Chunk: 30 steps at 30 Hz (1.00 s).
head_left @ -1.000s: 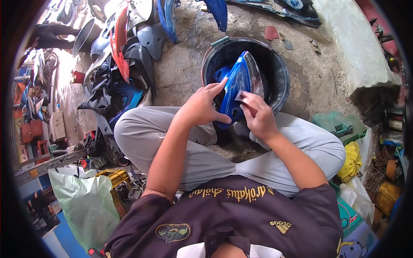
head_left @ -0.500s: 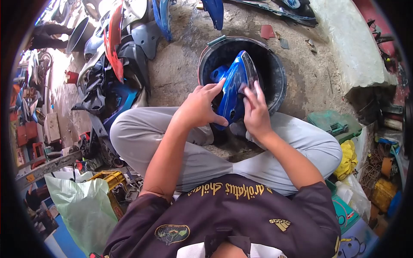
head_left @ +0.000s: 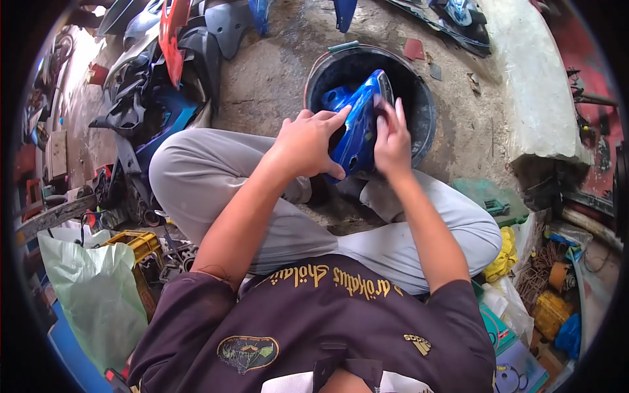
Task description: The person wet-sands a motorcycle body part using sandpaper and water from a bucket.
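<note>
A glossy blue plastic motorcycle fairing panel [head_left: 357, 134] stands tilted over a black bucket [head_left: 424, 124], its pointed end away from me. My left hand [head_left: 304, 145] grips the panel's left edge, thumb near the lower end and fingers higher up. At the panel's right side is my right hand [head_left: 393, 141], fingers bent and partly smeared by motion against the edge. Whatever small thing lies under those fingertips is hidden. Another blue part [head_left: 336, 98] shows inside the bucket, behind the panel.
Black and grey fairing parts [head_left: 196, 59] and a red panel [head_left: 173, 46] are piled at left. A pale concrete block [head_left: 537, 85] stands at right. Beside my knees are a green plastic sack [head_left: 98, 288], a yellow crate [head_left: 137, 243], a green case [head_left: 491, 200] and a yellow cloth [head_left: 503, 255].
My right hand has slid up along the panel's right edge towards its tip. The left hand keeps its grip. The whole view has shifted a little.
</note>
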### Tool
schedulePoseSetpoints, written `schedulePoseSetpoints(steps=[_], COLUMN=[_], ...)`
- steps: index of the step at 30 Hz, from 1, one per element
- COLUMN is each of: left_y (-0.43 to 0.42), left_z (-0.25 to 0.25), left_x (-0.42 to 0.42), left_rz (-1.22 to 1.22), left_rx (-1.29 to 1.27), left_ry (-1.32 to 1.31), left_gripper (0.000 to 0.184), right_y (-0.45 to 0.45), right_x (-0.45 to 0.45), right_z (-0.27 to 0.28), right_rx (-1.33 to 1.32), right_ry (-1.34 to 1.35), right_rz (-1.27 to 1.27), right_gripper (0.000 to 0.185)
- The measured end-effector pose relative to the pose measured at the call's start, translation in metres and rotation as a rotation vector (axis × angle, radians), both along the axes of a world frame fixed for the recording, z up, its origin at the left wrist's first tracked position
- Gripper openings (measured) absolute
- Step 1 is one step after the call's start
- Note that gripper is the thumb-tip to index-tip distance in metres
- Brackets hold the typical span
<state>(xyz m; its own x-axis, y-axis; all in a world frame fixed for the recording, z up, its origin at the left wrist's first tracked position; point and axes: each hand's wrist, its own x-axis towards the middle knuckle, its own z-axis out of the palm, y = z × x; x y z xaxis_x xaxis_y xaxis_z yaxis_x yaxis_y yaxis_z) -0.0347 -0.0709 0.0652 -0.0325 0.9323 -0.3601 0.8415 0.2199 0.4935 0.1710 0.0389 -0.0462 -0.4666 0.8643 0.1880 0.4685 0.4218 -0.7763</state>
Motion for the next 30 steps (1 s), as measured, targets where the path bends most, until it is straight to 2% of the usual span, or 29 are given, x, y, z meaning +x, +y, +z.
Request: schedulePoseSetpoints(steps=[3,6,9,10,11,15,20,25,27,30], left_y=[-0.002,0.000,-0.004,-0.002,-0.002,-0.005,-0.001,-0.003,-0.003,-0.004], left_z=[-0.003,-0.005,-0.012,-0.002,-0.008,-0.021,-0.013,-0.023,-0.025,-0.023], left_x=[-0.003,-0.006,-0.005,-0.004,-0.003,-0.005,-0.006,-0.007,-0.009,-0.008], left_rz=[0.000,-0.001,0.011,0.011,0.009,-0.001,0.000,0.029,0.016,-0.001], left_rx=[-0.011,0.009,0.045,-0.007,0.000,0.028,0.009,0.045,0.058,0.093], left_ry=[-0.025,-0.055,-0.102,-0.099,-0.095,-0.073,-0.067,-0.087,-0.130,-0.103], left_gripper=[0.133,0.132,0.131,0.131,0.132,0.131,0.130,0.129,0.129,0.129], right_y=[0.034,0.008,-0.048,-0.061,-0.064,-0.028,0.039,-0.039,-0.068,-0.061], right_x=[-0.023,-0.005,0.028,0.029,0.026,-0.006,-0.019,0.013,0.026,0.012], right_z=[0.018,0.014,0.011,0.019,0.016,0.004,0.006,0.012,0.009,0.004], right_rx=[-0.092,0.044,-0.101,-0.052,-0.047,-0.052,0.085,-0.082,-0.102,0.000], right_ry=[-0.134,-0.133,-0.046,-0.126,-0.093,0.023,-0.267,-0.107,-0.141,-0.080], right_rz=[0.003,-0.021,-0.070,-0.059,-0.082,-0.149,-0.016,-0.102,-0.147,-0.152], right_gripper=[0.040,0.038,0.042,0.044,0.043,0.041,0.038,0.043,0.044,0.044])
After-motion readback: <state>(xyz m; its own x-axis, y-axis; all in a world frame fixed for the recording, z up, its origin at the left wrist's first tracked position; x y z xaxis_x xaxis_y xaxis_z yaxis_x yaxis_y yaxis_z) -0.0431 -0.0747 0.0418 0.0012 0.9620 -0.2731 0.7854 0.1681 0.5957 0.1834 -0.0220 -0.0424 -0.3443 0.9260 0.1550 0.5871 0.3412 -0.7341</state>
